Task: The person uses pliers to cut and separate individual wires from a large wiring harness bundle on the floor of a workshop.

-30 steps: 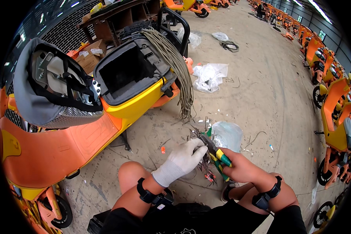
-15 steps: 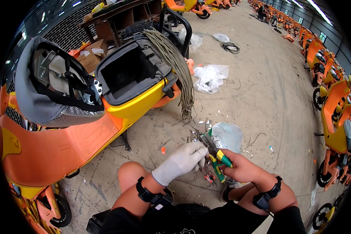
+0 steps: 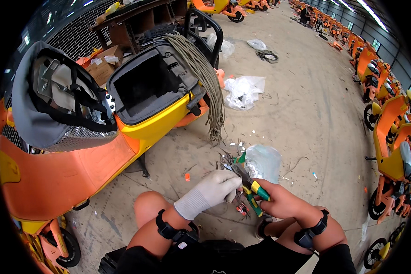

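My right hand (image 3: 281, 199) is bare and wrapped round the green-and-yellow handles of a pair of pliers (image 3: 243, 173), their dark jaws pointing up and left. My left hand (image 3: 213, 190), in a pale knit glove, has its fingers pinched together right beside the jaws. Whatever it pinches is too small or too hidden to name. Under and beyond the hands lie dark wire scraps (image 3: 225, 160) on the concrete floor. A clear plastic bag (image 3: 262, 162) lies just past the pliers, with something green at its left edge.
On the left stands an orange-yellow scooter (image 3: 73, 182), its grey seat (image 3: 55, 105) raised over an open storage box (image 3: 146, 86). A bundle of cords (image 3: 205, 77) drapes over its rear. Another plastic bag (image 3: 244, 92) lies farther off. Scooters (image 3: 392, 150) line the right side.
The whole view has shifted slightly. Both hands stay close together, the right on the pliers and the left pinching beside the jaws; the handles look slightly closer together.
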